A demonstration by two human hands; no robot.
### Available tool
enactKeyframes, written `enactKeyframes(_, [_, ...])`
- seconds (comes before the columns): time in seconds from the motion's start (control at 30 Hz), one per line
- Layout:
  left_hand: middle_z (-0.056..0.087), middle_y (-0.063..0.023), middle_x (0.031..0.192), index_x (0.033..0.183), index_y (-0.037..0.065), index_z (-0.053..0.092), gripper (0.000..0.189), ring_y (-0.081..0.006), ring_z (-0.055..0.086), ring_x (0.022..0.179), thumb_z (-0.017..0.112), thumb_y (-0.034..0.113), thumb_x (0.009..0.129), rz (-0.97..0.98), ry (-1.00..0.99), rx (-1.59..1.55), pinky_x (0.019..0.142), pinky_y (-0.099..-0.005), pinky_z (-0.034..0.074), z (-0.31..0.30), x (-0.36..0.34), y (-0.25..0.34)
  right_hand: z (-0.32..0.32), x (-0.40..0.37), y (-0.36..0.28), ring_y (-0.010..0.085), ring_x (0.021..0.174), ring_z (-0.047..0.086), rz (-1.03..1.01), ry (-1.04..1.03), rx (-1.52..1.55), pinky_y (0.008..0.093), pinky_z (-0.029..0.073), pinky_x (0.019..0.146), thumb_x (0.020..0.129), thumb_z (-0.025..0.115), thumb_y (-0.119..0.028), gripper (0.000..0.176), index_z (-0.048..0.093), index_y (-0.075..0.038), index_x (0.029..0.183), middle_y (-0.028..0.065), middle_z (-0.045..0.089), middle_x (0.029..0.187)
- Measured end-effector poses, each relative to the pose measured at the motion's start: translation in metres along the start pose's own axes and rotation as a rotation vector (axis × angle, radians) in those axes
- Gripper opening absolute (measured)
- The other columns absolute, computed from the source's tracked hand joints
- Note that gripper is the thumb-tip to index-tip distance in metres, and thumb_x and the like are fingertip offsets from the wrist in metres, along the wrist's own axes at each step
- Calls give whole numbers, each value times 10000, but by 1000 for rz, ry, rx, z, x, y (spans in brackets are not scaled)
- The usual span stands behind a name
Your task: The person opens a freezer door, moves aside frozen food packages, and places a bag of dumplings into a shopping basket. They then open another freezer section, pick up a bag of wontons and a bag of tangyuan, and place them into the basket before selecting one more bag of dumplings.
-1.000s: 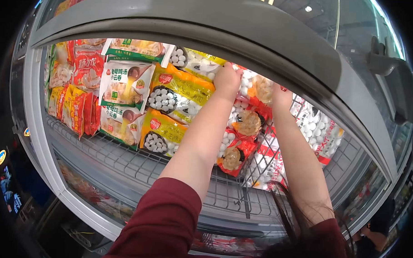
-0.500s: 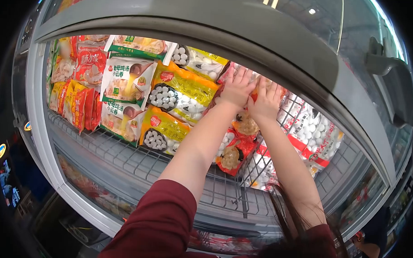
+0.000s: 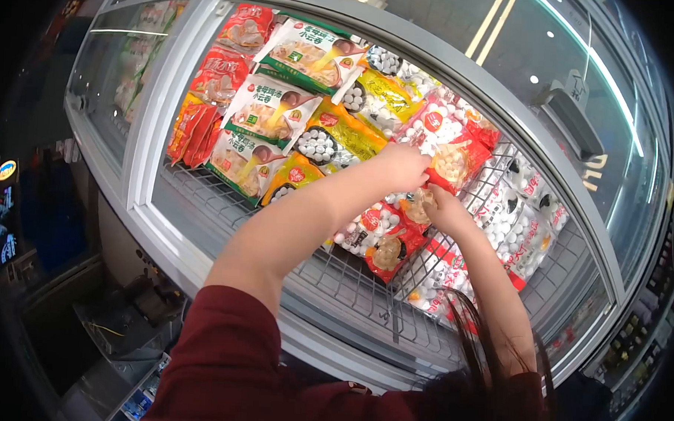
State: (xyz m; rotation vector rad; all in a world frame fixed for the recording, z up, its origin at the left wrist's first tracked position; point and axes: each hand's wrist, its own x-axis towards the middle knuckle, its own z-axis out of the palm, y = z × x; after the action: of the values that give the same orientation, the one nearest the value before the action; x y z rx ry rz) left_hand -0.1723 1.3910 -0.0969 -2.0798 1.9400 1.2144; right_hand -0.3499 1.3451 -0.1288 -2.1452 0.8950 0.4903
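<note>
Inside the freezer, my left hand (image 3: 407, 168) lies with curled fingers at the lower edge of a red and pink bag of frozen white balls (image 3: 445, 136). My right hand (image 3: 444, 212) is just below and to its right, its fingers bent around the edge of a middle red bag (image 3: 417, 207). Most fingertips are hidden by the hands and the bags. Nearer to me lies another red bag (image 3: 384, 238). Yellow bags of white balls (image 3: 339, 136) sit left of my left hand, and white and red bags (image 3: 492, 223) right of my right hand.
White and green wonton bags (image 3: 270, 112) and red bags (image 3: 221, 76) fill the left side. A wire rack (image 3: 334, 285) lies under the goods. The freezer's metal frame (image 3: 146, 152) surrounds the opening, and a dark handle (image 3: 574, 122) sits on the glass at right.
Both hands have drawn back toward me from lying flat on the far red bag, and their fingers have curled. The view has shifted and turned, showing more of the freezer's left frame.
</note>
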Motion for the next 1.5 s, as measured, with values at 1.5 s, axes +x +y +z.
enactKeyframes(1.5, [562,-194,1008,1111,-64,419,668,-218,559,939,711,314,643,-1186,948,-1861,792,-318,450,698,-261,-265,611,148,-44,300,1007,518,-231,-6,16,336,387,871,702,621,-291,552,473,61,1100,221,535,1070])
